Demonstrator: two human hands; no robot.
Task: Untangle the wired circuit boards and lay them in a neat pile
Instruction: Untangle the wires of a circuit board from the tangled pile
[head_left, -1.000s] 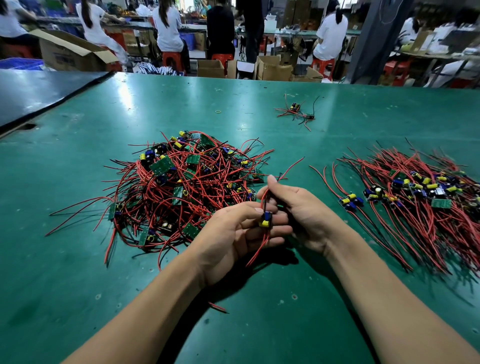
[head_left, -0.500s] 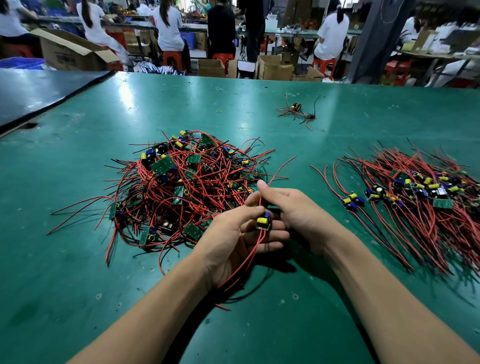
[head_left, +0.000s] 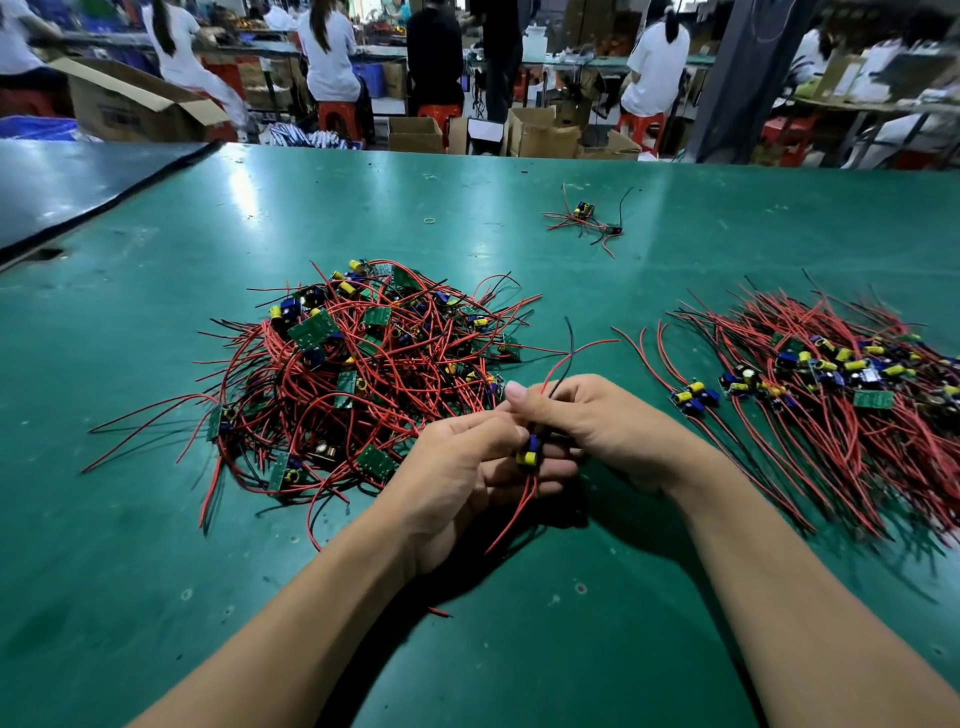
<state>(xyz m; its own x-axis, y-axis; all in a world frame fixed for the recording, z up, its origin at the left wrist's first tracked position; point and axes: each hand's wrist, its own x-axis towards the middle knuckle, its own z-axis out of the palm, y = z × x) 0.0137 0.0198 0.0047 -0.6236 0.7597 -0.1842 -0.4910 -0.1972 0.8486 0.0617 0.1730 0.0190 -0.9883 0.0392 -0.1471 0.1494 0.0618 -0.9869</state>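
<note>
Nearest to us, a short red wire scrap (head_left: 439, 612) lies on the green table (head_left: 519, 665) between our forearms. Just beyond it our left hand (head_left: 457, 478) is turned palm up, fingers curled round a small circuit board (head_left: 530, 452) with yellow and blue parts; its lower leads (head_left: 511, 517) trail down toward us. Our right hand (head_left: 597, 426) meets it from the right, thumb and fingers pinching the board's upper leads (head_left: 571, 353), one red and one black, which stick up and fan out. Left of the hands and a little further back sits the tangled heap (head_left: 363, 374) of boards and red wire. To the right lies the sorted pile (head_left: 831, 395), boards lined up and wires running much the same way. Further back we see a stray bundle (head_left: 587, 218) near a rubber band (head_left: 429, 220). Past the table's far edge stand cardboard boxes (head_left: 415, 134), with people (head_left: 332, 57) seated on red stools.
</note>
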